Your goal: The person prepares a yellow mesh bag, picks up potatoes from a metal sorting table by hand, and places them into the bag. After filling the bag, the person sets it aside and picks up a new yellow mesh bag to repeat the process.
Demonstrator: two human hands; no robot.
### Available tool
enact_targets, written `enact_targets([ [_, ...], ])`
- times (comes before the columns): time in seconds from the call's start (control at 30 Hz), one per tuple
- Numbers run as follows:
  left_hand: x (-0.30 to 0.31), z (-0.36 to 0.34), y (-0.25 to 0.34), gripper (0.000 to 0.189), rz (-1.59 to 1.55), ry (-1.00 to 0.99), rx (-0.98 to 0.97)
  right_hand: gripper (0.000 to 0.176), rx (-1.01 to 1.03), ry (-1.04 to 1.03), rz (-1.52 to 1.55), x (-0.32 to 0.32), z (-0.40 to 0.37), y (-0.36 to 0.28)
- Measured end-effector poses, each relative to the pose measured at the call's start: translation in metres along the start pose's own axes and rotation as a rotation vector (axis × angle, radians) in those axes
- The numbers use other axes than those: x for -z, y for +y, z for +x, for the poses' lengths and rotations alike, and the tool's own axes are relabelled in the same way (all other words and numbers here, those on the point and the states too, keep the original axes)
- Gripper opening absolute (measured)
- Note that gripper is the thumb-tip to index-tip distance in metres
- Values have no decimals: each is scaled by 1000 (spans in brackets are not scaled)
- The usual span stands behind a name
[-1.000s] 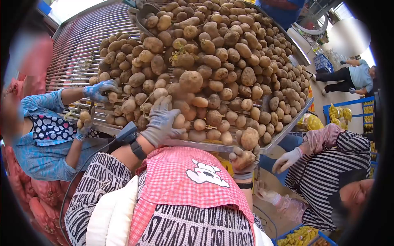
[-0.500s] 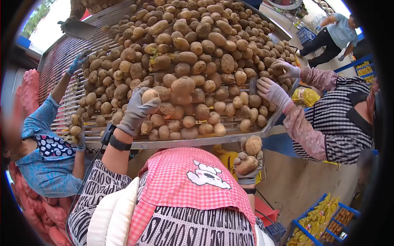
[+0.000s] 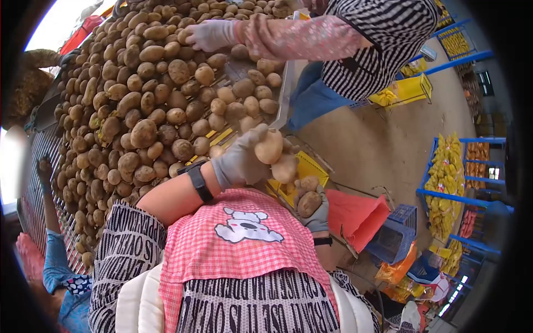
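Note:
My left hand (image 3: pixel 243 157), in a grey glove with a black band at the wrist, is closed on potatoes (image 3: pixel 270 147), two of them showing near its fingertips. Just right of and below it, my right hand (image 3: pixel 315 213), also gloved, grips two potatoes (image 3: pixel 308 204). Both hands are past the front edge of the sorting table (image 3: pixel 286 91), over a yellow crate (image 3: pixel 307 169). A large heap of potatoes (image 3: pixel 143 133) covers the slatted table on the left.
A co-worker in a checked apron (image 3: pixel 355 77) reaches over the heap from the top. Another person's blue sleeve (image 3: pixel 54 252) is at lower left. A red sack (image 3: pixel 355 216) and blue crate (image 3: pixel 393 233) stand at right, with racks of yellow bags (image 3: pixel 444 188) beyond.
The view has swung right. My left hand has left the heap with potatoes and come close to my right hand, which still holds its two potatoes.

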State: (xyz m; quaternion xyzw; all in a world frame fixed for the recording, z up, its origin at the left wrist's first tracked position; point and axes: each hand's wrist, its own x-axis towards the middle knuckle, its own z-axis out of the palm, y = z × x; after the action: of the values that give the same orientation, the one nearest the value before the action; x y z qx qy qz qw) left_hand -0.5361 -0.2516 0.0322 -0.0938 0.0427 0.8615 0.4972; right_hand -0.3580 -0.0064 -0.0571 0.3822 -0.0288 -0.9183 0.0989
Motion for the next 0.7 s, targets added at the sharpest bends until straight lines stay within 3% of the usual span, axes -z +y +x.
enact_targets([
  [0.07, 60, 41, -25, 56, 440, 119, -18, 47, 2, -59, 17, 19, 9, -9],
  [0.1, 47, 47, -29, 56, 439, 113, -10, 46, 136, 133, -84, 14, 8, -6],
  [0.13, 27, 50, -29, 54, 847, 203, 129, 46, 263, 327, -187, 10, 8, -4],
  [0.17, 15, 52, -28, 53, 1253, 296, 269, 46, 262, 328, -187, 6, 6, -2],
  [0.27, 23, 25, -22, 48, 1252, 415, 367, 49, 313, 491, -261, 4, 6, -2],
  [0.33, 48, -1, -11, 39, 1303, 452, 320, 55, 378, 561, -322, 18, 21, -5],
  [0.43, 48, -54, -1, 28, 1285, 644, 55, 50, 272, 411, -620, -5, 45, 2],
  [0.53, 40, -96, 12, 29, 1332, 725, -96, 53, 238, 235, -1050, -42, 87, 38],
  [0.57, 42, -107, 12, 25, 1381, 728, -283, 49, 235, 144, -1202, -64, 97, 55],
  [0.63, 41, -131, 14, 24, 1339, 781, -450, 46, 218, 20, -1379, -104, 116, 91],
  [0.67, 40, -143, 14, 24, 1304, 807, -579, 43, 197, -136, -1506, -120, 124, 109],
  [0.7, 44, -155, 17, 22, 1329, 822, -579, 39, 175, -300, -1625, -134, 133, 129],
])
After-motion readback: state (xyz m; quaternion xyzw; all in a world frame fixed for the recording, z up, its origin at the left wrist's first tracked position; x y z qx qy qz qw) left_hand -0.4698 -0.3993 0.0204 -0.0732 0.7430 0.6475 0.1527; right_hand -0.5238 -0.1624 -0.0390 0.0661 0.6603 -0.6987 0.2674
